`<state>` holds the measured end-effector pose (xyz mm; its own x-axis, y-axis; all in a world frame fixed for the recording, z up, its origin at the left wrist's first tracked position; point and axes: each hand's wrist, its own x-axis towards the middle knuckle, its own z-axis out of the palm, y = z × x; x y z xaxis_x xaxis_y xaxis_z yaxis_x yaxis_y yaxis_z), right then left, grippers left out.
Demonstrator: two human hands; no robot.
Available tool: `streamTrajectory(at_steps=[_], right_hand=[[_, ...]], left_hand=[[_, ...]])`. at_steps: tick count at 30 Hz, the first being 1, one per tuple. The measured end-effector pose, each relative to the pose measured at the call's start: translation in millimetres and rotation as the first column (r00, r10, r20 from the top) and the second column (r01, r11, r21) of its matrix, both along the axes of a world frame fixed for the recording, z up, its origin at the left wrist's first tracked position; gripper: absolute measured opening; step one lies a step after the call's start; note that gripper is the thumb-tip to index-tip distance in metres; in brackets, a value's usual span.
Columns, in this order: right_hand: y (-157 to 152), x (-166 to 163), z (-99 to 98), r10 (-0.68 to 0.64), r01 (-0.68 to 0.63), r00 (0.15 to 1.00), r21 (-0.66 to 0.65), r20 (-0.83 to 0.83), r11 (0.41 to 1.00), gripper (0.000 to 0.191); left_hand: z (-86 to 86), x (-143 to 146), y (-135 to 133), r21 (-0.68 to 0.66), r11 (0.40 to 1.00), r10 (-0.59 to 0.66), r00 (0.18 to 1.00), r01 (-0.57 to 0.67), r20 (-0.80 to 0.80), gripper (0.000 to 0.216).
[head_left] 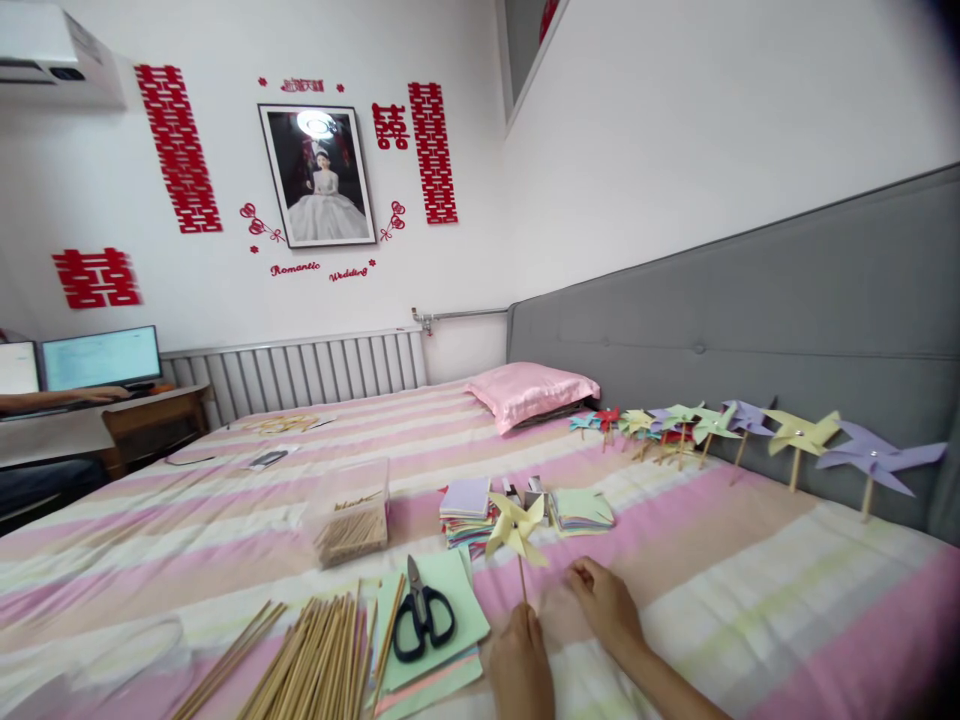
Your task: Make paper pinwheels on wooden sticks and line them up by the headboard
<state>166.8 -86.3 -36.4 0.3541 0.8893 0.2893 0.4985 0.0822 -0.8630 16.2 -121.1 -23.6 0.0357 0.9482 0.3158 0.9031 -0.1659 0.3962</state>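
Note:
My left hand (521, 660) is closed around the thin wooden stick of a pale yellow paper pinwheel (517, 525), which stands upright above my fist. To its right, my right hand (609, 605) has its fingers curled together near the bedspread, apart from the pinwheel. Whatever is between those fingertips, if anything, cannot be made out. Left of my hands, black-handled scissors (421, 615) lie on green paper sheets (466, 600). Beyond the pinwheel sit a stack of lilac and coloured paper squares (466, 500) and another topped with green (582, 508).
Many wooden sticks (311, 660) lie at the front left. Behind them is a clear plastic box (352, 520) of short sticks. Finished pinwheels (799, 435) stand along the grey headboard (750, 300), near a pink pillow (529, 390). Another person's arm (60, 400) rests at a desk.

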Motion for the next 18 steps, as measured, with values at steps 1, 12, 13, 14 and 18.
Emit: streamTrajectory(at_steps=[1, 12, 13, 14, 18], right_hand=[[-1.9, -2.8, -2.5, -0.001, 0.0, 0.999, 0.013, 0.049, 1.0, 0.021], [-2.5, -8.0, -6.0, -0.052, 0.044, 0.944, 0.032, 0.325, 0.999, 0.022], [-2.6, -8.1, -6.5, -0.055, 0.048, 0.94, 0.03, 0.336, 0.998, 0.022], [-2.7, -8.4, -6.7, -0.059, 0.052, 0.937, 0.029, 0.344, 0.998, 0.022], [-2.9, -9.1, -6.5, -0.066, 0.062, 0.928, 0.024, 0.367, 0.998, 0.021]], left_hand=[[0.1, 0.2, -0.1, 0.001, 1.0, -0.003, 1.0, 0.003, 0.0, 0.031], [0.9, 1.4, -1.3, 0.002, 1.0, -0.014, 1.0, 0.014, 0.002, 0.032], [0.9, 1.5, -1.2, 0.004, 1.0, -0.015, 1.0, 0.015, 0.002, 0.032], [0.9, 1.6, -1.0, 0.005, 1.0, -0.016, 1.0, 0.016, 0.003, 0.033], [0.8, 1.6, -1.0, 0.014, 1.0, -0.018, 1.0, 0.018, 0.006, 0.033]])
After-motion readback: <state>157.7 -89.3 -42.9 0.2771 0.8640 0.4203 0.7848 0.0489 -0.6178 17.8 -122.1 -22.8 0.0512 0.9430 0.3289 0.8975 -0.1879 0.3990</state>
